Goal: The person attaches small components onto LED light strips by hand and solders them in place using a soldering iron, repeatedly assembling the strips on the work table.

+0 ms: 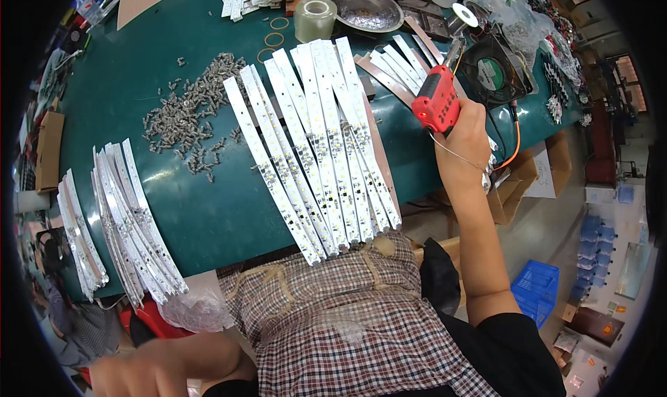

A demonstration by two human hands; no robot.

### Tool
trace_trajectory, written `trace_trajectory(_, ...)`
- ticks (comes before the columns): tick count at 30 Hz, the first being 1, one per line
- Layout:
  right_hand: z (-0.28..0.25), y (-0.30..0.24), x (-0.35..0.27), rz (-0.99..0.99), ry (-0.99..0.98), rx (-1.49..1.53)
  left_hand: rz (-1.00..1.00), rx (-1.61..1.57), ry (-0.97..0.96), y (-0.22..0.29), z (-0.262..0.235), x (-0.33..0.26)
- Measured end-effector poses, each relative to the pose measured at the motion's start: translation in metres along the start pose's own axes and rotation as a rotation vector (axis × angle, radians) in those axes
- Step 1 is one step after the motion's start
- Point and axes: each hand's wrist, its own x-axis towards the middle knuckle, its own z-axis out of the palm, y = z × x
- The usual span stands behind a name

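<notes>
LED circuit strips (323,147) lie fanned from centre toward twelve o'clock, your right hand (470,134) grips a red-and-black soldering gun (438,101) at two, your blurred left hand's (167,366) state at seven is unclear, and a careless swing could scorch them.

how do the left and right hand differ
The right hand grips a red tool; the left hand shows none. The right hand is over the green table; the left hand is near the picture's bottom edge. The right hand looks sharp, the left hand blurred. Both are bare.
</notes>
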Motion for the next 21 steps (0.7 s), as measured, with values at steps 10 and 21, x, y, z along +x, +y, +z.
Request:
trace_trajectory(10,0.012,0.009,0.013,-0.128,0.034,-0.011,-0.936,1.853,0.629,-0.054,-0.068,-0.091)
trace_trajectory(21,0.013,0.018,0.021,0.033,0.009,-0.083,-0.879,1.731,0.542,-0.101,-0.089,-0.08)
